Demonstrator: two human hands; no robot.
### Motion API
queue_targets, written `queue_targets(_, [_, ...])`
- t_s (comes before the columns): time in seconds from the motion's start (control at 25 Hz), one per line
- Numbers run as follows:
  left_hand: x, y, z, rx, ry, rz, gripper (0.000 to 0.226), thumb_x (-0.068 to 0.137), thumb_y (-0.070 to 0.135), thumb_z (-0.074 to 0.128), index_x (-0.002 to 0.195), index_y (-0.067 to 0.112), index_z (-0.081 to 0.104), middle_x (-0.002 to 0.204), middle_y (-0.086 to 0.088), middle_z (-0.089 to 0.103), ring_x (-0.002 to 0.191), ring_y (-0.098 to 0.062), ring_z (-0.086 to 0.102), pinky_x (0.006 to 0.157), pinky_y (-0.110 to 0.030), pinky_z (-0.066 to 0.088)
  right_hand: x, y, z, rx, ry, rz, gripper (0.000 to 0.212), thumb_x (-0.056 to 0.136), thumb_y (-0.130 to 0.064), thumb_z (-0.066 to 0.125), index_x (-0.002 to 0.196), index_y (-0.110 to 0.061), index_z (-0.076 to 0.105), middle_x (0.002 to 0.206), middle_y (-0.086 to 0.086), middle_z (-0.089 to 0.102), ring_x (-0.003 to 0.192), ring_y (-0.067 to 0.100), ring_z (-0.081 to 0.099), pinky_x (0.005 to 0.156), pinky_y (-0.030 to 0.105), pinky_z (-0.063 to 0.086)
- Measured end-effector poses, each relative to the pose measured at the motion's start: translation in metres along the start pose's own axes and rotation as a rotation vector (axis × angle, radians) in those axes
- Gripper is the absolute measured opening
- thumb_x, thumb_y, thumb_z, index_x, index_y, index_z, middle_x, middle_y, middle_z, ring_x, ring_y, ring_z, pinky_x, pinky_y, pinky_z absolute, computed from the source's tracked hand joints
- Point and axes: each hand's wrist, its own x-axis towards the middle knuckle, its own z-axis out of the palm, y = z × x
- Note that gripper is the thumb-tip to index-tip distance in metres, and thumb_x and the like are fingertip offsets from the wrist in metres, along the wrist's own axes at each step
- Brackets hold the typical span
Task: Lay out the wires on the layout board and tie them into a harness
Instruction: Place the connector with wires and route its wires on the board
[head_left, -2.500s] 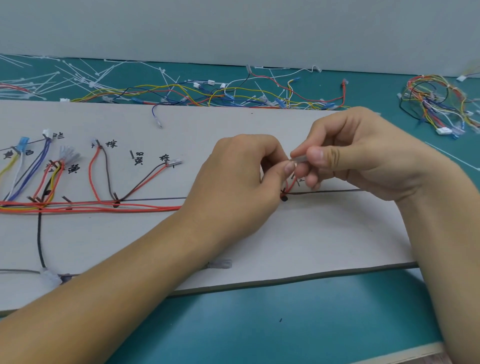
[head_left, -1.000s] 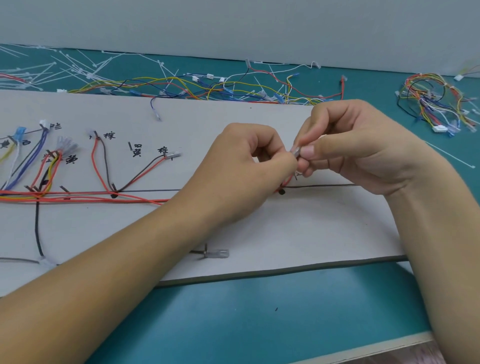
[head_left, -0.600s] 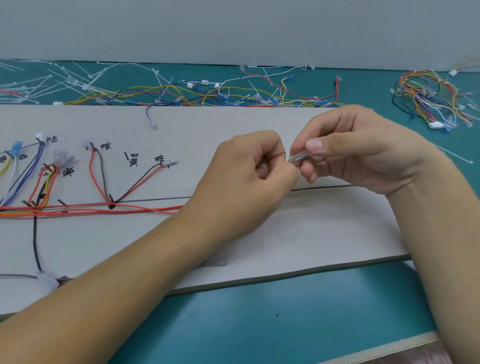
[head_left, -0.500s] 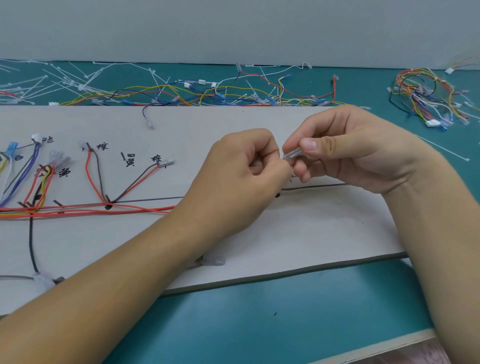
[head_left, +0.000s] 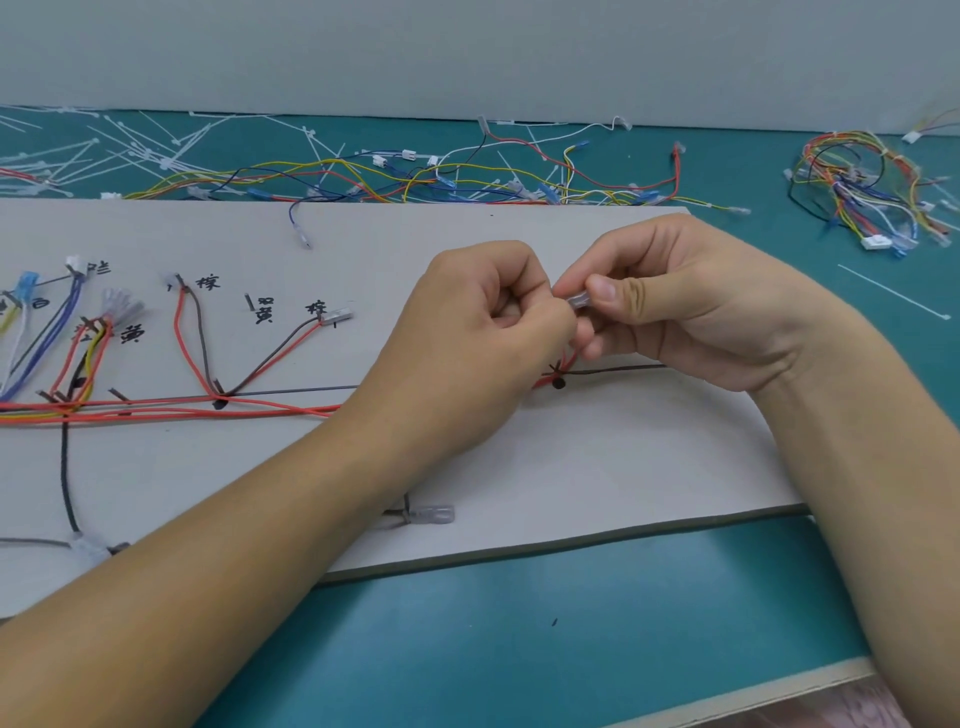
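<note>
Both hands were over the right half of the layout board (head_left: 597, 467), fingertips meeting.
- Right hand (head_left: 696, 312): thumb and forefinger pinched a clear sleeve (head_left: 578, 300), other fingers curled under.
- Left hand (head_left: 483, 338): fingers curled tight, thumb and forefinger tips closed on the sleeve's left end. Couldn't tell how much of the wire it held.
- A red wire (head_left: 570, 359) dropped from between the hands to a black peg (head_left: 558, 384) on the board; a dark wire (head_left: 623, 369) ran from there toward the board's right edge.
- Main run (head_left: 208, 411) – mostly red – lay flat across the board's left half, with branches going up toward the far edge.
- Handwritten marks sat by the branch ends: 棕 (head_left: 208, 282), 黄 (head_left: 264, 315), 棕 (head_left: 315, 306), 黄 (head_left: 132, 334). Marks further left were too blurred to read.
- One clear terminal (head_left: 434, 515) lay near the board's near edge.
- Teal table (head_left: 519, 634): loose wires (head_left: 415, 179) along its far edge just past the board, white cable ties (head_left: 130, 150) at the far-left corner, a tangled bundle (head_left: 865, 192) at the far-right corner, and one single tie (head_left: 893, 293) near the right edge.
</note>
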Motion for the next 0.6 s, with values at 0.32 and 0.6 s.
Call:
queue_targets(0.32, [0.002,-0.006,-0.003,0.007,0.020,0.020,0.021,0.095,0.016,0.056,0.074,0.018,0.057,0.043,0.015,0.044,0.036,-0.001,0.038,0.043,-0.015,0.031,0.000,-0.003,-0.002,-0.020,0.053,-0.021,0.017,0.087,-0.015,0.065,0.091,-0.012,0.080,0.080,0.008,0.076,0.065,0.013,0.072,0.061,0.024,0.060])
queue_targets(0.6, [0.001,-0.007,-0.001,0.050,0.033,-0.014,0.019,0.096,0.010,0.059,0.079,0.007,0.066,0.046,0.014,0.046,0.036,-0.003,0.036,0.042,-0.015,0.031,-0.005,-0.010,-0.006,-0.057,0.115,0.013,0.018,0.089,-0.013,0.061,0.092,-0.007,0.078,0.080,0.011,0.075,0.064,0.013,0.072,0.060,0.023,0.059])
